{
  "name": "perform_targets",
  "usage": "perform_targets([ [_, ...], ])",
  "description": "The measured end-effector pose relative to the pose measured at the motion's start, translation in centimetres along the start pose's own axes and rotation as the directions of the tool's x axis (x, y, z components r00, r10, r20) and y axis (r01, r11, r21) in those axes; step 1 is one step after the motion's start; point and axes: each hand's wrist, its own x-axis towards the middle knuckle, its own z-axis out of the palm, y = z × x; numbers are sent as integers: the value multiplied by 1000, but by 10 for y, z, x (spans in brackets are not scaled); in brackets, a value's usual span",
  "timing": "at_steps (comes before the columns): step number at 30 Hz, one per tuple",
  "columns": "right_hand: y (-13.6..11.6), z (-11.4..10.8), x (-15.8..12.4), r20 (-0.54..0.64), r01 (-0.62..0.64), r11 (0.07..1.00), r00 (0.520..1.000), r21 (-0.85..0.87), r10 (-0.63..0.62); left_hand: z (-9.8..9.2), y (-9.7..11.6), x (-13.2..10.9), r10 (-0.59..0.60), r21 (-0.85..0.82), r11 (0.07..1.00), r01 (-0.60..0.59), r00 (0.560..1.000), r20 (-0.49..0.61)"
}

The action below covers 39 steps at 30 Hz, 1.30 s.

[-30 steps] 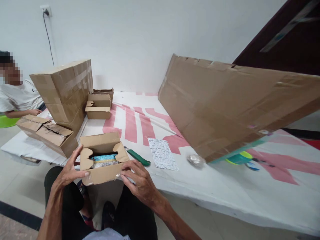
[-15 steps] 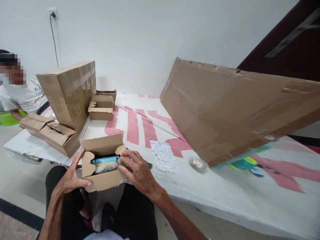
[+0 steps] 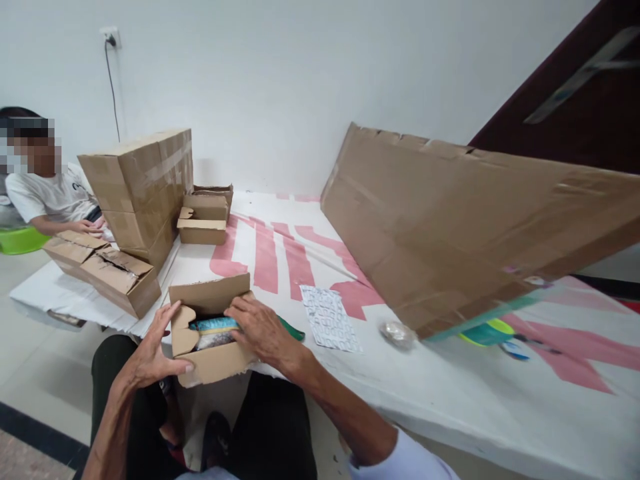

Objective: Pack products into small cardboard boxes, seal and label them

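A small open cardboard box [image 3: 213, 363] sits at the near edge of the white and pink sheet, over my lap. Inside it lie a blue packet [image 3: 216, 324] and a grey wrapped item [image 3: 213, 340]. My left hand [image 3: 153, 353] grips the box's left side, thumb on the front wall. My right hand [image 3: 260, 329] lies over the box's right flap, fingers curled down on it. A green-handled knife [image 3: 294, 329] pokes out from behind my right hand.
A printed label sheet [image 3: 329, 318] and a wad of clear tape [image 3: 397, 331] lie to the right. A big flattened carton [image 3: 465, 220] leans over a tape roll [image 3: 483, 331]. Taped boxes [image 3: 143, 190] and small boxes [image 3: 204, 217] stand at the left, beside a seated person [image 3: 47, 193].
My right hand has slid from the box's front right corner up onto its right flap, pressing it inward. The left hand keeps its hold. The camera has shifted slightly.
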Motion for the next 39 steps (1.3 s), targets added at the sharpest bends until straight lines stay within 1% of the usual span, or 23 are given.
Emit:
perform_targets([
  [3,-2,0,17,191,47,999,980,6,-47,2,-4,2,11,-51,999,-10,1000,1],
  [5,-3,2,32,304,68,997,951,-20,-59,4,-4,3,28,-81,996,-28,1000,1],
  [7,-4,6,47,411,86,994,910,-69,-50,6,-4,3,42,-101,994,-41,999,8],
  [9,-5,11,57,491,100,987,871,-125,-26,8,-5,3,46,-109,993,-45,999,12],
  [11,-8,16,62,527,111,979,850,-170,-5,9,-6,3,46,-108,993,-45,999,10],
  [14,-12,21,60,519,135,971,854,-197,-14,11,-7,4,35,-104,994,-35,999,0],
  [17,-15,15,54,467,146,970,883,-194,-40,11,-8,5,16,-131,991,-17,1000,-8],
  [18,-15,9,52,445,140,974,894,-177,-47,10,-9,5,11,-148,989,-13,1000,-12],
  [20,-15,-10,50,384,103,990,922,-100,-57,8,-10,8,-4,-181,983,-1,1000,-27],
  [23,-9,-52,50,250,28,991,966,132,-60,5,-11,20,-22,-218,976,12,999,-44],
  [24,-6,-66,51,196,12,970,979,244,-61,4,-12,26,-19,-226,974,8,999,-47],
  [25,-3,-80,52,153,-3,929,987,369,-57,4,-12,33,-12,-231,973,0,999,-50],
  [27,4,-102,54,113,-40,797,993,603,-36,4,-11,46,16,-223,974,-28,998,-56],
  [29,11,-113,54,135,-97,644,991,759,-10,2,-7,57,44,-169,984,-54,997,-61],
  [30,15,-115,53,159,-129,578,987,806,-2,-1,-4,61,57,-128,990,-66,995,-77],
  [32,20,-113,52,206,-184,476,979,860,7,-8,8,66,86,-40,995,-94,983,-160],
  [33,22,-110,52,225,-203,443,974,873,3,-12,17,67,105,-21,994,-112,973,-206],
  [34,22,-107,52,236,-212,421,972,882,-5,-16,27,67,126,-36,990,-139,963,-236],
  [35,22,-103,52,240,-213,409,971,887,-17,-19,38,67,147,-80,982,-171,959,-242],
  [37,20,-95,55,232,-193,401,971,896,-53,-23,62,68,179,-213,953,-215,968,-175],
  [39,16,-87,58,225,-171,394,970,903,-94,-21,82,70,172,-259,948,-186,982,-75],
])
